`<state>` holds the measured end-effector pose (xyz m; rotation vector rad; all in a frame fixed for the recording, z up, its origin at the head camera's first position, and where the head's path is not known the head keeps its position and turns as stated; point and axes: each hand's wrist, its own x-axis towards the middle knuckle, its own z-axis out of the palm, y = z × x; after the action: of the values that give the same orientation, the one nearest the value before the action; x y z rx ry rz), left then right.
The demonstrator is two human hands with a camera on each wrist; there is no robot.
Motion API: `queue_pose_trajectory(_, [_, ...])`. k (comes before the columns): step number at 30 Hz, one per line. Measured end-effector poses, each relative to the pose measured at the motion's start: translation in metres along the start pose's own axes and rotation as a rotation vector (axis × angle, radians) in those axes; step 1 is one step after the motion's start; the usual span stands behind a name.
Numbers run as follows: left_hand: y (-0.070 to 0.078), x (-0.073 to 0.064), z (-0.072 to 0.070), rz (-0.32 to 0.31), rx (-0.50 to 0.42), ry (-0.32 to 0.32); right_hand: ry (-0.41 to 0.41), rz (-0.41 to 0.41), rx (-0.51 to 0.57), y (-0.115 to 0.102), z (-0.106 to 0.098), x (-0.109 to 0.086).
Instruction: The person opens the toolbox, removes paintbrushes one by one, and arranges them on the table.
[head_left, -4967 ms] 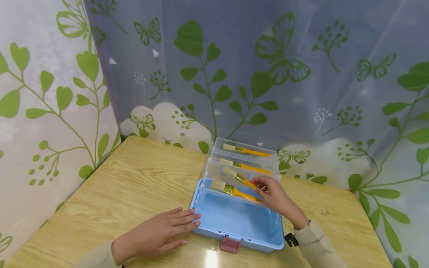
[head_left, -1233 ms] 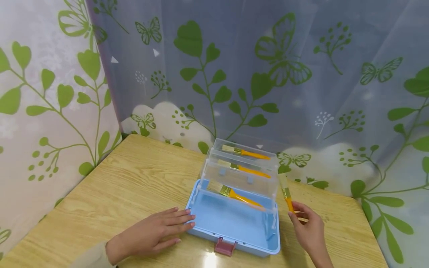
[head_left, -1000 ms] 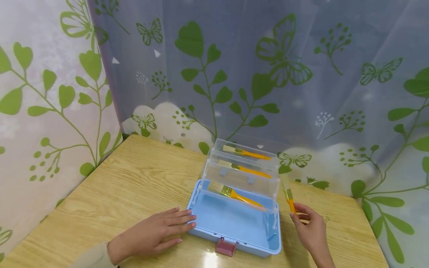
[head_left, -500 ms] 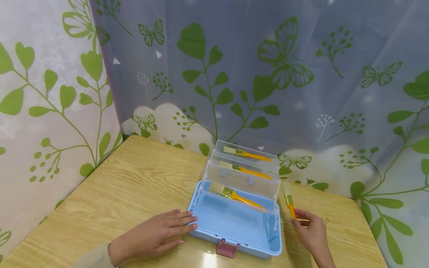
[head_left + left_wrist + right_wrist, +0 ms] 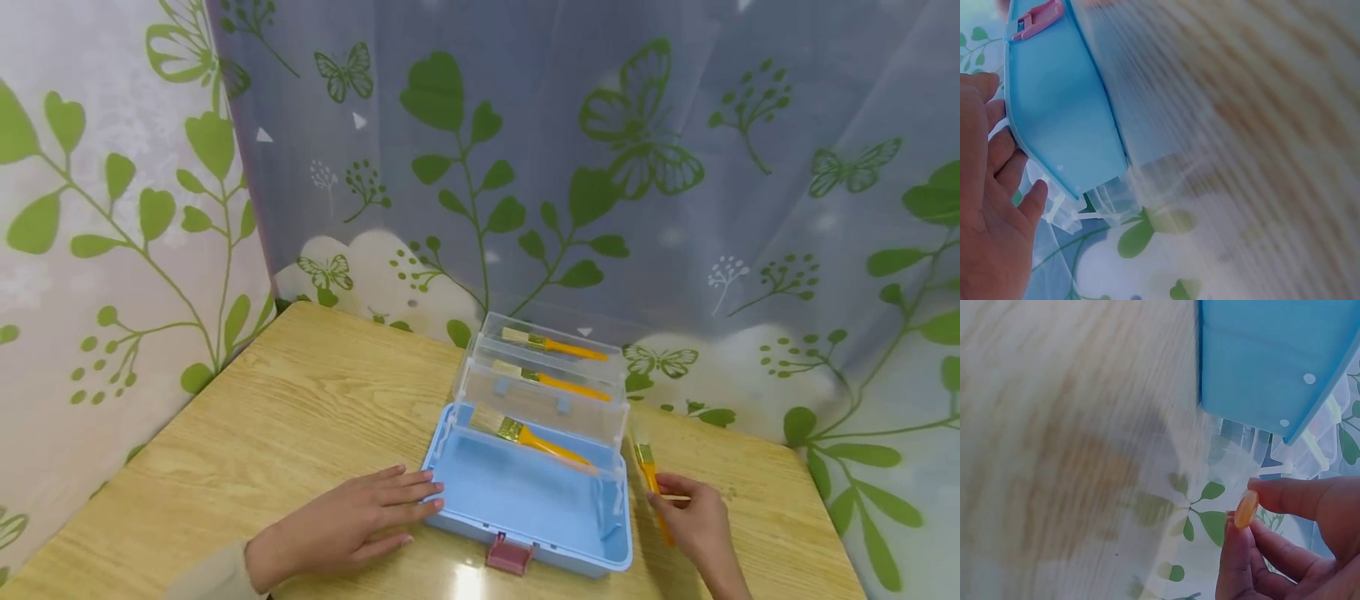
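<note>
My right hand (image 5: 697, 517) pinches the orange handle of a small paintbrush (image 5: 648, 465) just right of the blue box, with its pale bristles pointing away from me. In the right wrist view the handle's end (image 5: 1246, 509) shows between thumb and fingers. At the box's left front corner, my left hand (image 5: 348, 525) lies with fingers extended, fingertips at the rim. The blue box (image 5: 525, 492) stands open, its clear tiered trays (image 5: 540, 408) raised at the back. Three orange-handled paintbrushes lie in the tiers: top (image 5: 555, 343), middle (image 5: 570, 387) and a wider one at the bottom (image 5: 551, 446).
A pink latch (image 5: 510, 554) hangs at the box's front edge. The wooden table (image 5: 330, 392) extends to both sides of the box. Behind and to the left hang curtains (image 5: 525, 125) printed with leaves and butterflies.
Five seconds ago my right hand held the small brush over the trays; it has since carried it out to the right. Over the last second the brush has dropped slightly. My left hand stays at the box.
</note>
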<state>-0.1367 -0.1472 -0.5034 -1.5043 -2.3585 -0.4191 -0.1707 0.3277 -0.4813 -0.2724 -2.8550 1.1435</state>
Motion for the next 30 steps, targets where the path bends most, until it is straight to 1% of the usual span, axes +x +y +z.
queue_pose_trajectory(8, [-0.0006, 0.0007, -0.0019, 0.012, 0.011, 0.007, -0.027, 0.042, -0.009, 0.0012, 0.0005, -0.0007])
queue_pose_trajectory(11, [-0.0012, 0.0017, -0.0019, 0.020, 0.013, 0.018, -0.028, 0.046, -0.025, -0.0001, -0.0014, -0.0011])
queue_pose_trajectory(17, [-0.0009, 0.0024, -0.0011, 0.036, 0.024, 0.034, -0.041, 0.040, -0.025, -0.0011, -0.0021, -0.0017])
queue_pose_trajectory(23, [-0.0014, 0.0027, -0.0006, 0.046, 0.035, 0.030, -0.073, 0.060, -0.034, -0.0011, -0.0016, -0.0015])
queue_pose_trajectory(30, [-0.0010, 0.0028, 0.0003, 0.043, 0.044, 0.019, -0.095, 0.053, -0.077, 0.0022, -0.0017, -0.0018])
